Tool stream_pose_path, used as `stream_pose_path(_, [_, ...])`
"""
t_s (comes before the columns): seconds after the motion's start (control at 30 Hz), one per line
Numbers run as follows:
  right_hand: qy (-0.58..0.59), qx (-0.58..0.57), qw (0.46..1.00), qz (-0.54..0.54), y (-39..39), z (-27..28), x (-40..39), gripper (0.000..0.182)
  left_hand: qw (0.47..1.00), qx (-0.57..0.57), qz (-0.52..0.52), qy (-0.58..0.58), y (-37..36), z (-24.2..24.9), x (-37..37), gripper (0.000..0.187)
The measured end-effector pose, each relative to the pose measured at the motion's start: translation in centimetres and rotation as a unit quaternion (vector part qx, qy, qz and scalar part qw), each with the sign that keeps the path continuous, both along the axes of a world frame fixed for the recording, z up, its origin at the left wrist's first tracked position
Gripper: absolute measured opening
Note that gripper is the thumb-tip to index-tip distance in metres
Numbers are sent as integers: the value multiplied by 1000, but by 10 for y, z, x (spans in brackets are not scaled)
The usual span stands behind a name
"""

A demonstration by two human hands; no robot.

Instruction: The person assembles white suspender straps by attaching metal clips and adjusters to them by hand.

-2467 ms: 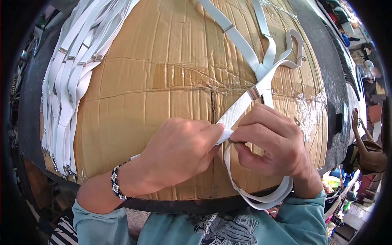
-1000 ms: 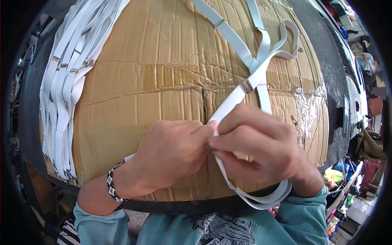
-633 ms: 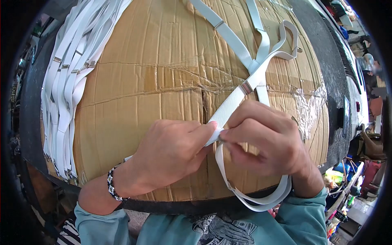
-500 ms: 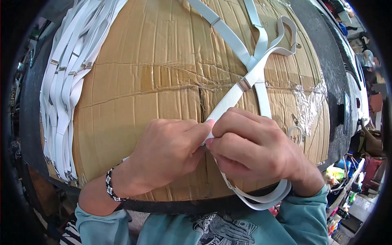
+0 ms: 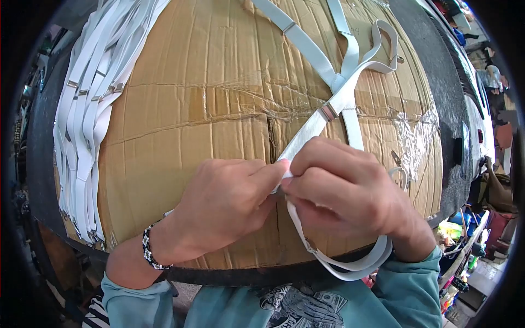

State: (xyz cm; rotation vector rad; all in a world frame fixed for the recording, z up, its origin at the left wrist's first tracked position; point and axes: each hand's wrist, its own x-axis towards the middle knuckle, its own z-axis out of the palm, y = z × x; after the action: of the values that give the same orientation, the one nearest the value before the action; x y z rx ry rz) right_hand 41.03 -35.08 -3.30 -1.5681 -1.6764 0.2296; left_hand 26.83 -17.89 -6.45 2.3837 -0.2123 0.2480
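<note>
At the lower centre of the frame, the left hand and the right hand meet, the grip of each pinching the same white elastic strap between thumb and fingertips. From that pinch the strap runs up and right across the cardboard-covered worktop, through a metal slider, to crossed straps near the top. A loop of it hangs below the right wrist. A pile of white straps lies along the left edge.
</note>
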Motion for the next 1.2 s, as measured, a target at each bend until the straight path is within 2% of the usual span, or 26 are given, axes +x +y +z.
stream_pose_path(0.2, [-47,-54,997,3,-10,7,14,26,1000,1,0,6,-1,3,1,32])
stream_pose_path(0.33, [-10,-9,1000,-5,-3,5,6,28,1000,3,-2,19,-1,6,1,33])
stream_pose_path(0.47, [-26,7,1000,8,0,-3,3,28,1000,-5,-7,14,0,3,2,33])
stream_pose_path(0.63, [-79,-73,994,-18,-10,12,14,28,999,-25,9,34,-2,6,1,28])
stream_pose_path(0.8, [-17,7,1000,-6,0,3,-4,25,1000,-11,-15,13,0,6,2,36])
stream_pose_path(0.9, [-23,15,1000,-9,0,0,-1,23,999,-24,-25,30,4,5,2,37])
stream_pose_path(1.07, [-105,-105,986,-70,-17,-3,32,20,999,-27,11,35,-1,8,2,41])
stream_pose_path(1.2, [-18,-28,997,-73,-10,14,18,20,998,-50,24,13,-2,3,2,39])
